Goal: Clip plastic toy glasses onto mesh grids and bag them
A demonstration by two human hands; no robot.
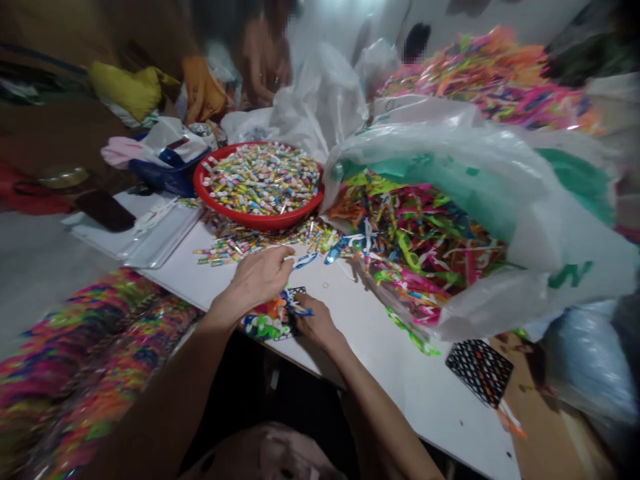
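My left hand (263, 273) is closed, its fingers pinched together above the white table. At its fingertips lies a blue-and-white looped strip (305, 261); whether the fingers grip it is unclear. Lower and to the right, my right hand (317, 321) has its fingers curled around a blue-and-white plastic piece (300, 309). It rests over a black perforated tray (283, 333), mostly covered. Orange, green and white pieces (265, 321) lie on the tray beneath and between both hands. The fingertips of the right hand are partly hidden.
A red basin (260, 221) heaped with small colourful tubes stands behind my hands, with loose tubes (225, 247) spilled around it. To the right gapes a large plastic bag (530, 233) of bright pieces. Another black perforated tray (480, 370) lies right. A person (267, 57) sits across.
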